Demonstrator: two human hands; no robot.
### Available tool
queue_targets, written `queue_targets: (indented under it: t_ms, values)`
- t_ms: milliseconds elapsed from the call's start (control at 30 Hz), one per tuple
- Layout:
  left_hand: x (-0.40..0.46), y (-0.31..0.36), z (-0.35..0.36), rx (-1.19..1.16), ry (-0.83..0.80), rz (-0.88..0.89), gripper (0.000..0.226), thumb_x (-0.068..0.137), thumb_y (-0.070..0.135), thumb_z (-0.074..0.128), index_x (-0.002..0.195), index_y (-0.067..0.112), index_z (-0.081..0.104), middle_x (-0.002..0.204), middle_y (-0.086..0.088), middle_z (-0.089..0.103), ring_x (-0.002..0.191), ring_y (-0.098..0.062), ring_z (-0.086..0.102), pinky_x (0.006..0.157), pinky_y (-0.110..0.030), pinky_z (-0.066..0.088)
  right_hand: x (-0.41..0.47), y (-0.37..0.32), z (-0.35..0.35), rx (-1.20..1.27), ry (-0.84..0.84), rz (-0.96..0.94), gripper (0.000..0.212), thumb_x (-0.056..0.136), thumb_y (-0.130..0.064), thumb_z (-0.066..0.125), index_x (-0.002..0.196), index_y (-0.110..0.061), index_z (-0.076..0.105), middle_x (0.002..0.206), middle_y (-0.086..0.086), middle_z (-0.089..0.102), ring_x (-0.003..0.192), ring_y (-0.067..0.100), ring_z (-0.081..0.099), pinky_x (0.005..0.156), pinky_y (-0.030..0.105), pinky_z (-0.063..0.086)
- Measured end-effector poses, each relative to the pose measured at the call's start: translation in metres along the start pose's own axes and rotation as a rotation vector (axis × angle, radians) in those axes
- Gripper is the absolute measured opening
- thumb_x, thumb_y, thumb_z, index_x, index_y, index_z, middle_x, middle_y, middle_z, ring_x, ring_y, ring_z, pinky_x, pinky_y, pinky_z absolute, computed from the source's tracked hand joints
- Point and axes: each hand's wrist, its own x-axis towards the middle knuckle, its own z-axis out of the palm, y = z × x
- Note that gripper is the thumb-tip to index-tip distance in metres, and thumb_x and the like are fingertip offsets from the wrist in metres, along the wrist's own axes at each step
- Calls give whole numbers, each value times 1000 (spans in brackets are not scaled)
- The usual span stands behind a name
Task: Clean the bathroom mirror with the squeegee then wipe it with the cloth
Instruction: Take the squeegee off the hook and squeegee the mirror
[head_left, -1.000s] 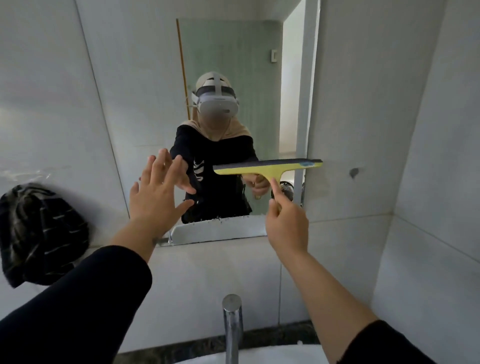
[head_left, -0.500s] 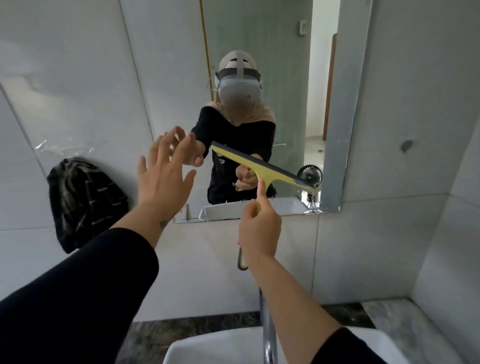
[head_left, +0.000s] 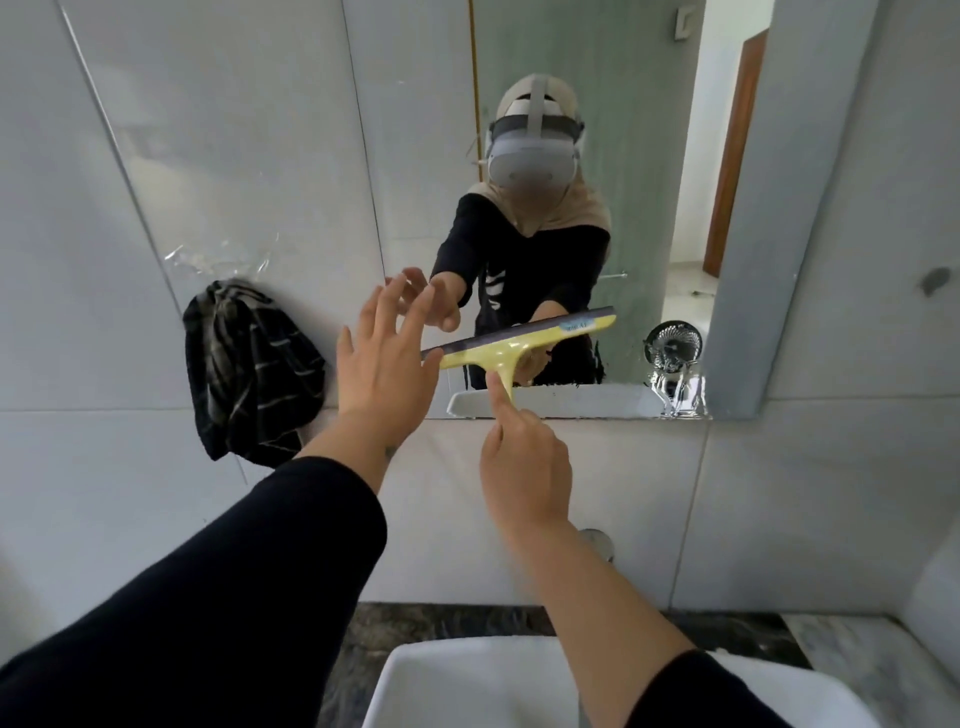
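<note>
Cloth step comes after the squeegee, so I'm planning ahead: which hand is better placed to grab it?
Left, probably. The left hand is open and empty, on the side where the dark striped cloth hangs on the wall. The right hand is closed on the squeegee.

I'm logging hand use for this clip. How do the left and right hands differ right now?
The left hand is open with fingers spread and holds nothing; the right hand is closed around the handle of the yellow squeegee. The left hand sits higher, beside the blade's left end, while the right hand is below the blade with its index finger laid along the handle. Both reach toward the mirror.
</note>
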Motion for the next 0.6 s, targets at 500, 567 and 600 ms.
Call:
queue_targets:
  t_ms: [500, 567, 600]
  values:
    - [-18, 69, 29, -98, -119, -19, 69, 94, 32, 49, 150, 30, 9, 159, -2, -4, 145, -28, 6, 112, -55, 22, 20, 60, -83, -521, -131, -168, 76, 87, 2, 39, 145, -45, 23, 95, 3, 51, 65, 23, 41, 44, 26, 19]
    - [-17, 80, 30, -116, -140, -10, 70, 95, 31, 48, 150, 31, 6, 159, -1, -7, 145, -28, 2, 114, -55, 19, 21, 70, -92, -515, -115, -136, 76, 87, 2, 38, 145, -45, 22, 90, 2, 44, 65, 23, 41, 45, 26, 20]
    - [-16, 85, 30, -119, -150, -6, 70, 95, 32, 48, 150, 31, 4, 159, -1, -9, 146, -27, 0, 114, -55, 18, 21, 74, -97, -515, -101, -121, 77, 87, 2, 38, 145, -46, 22, 87, 1, 41, 65, 23, 41, 46, 26, 21]
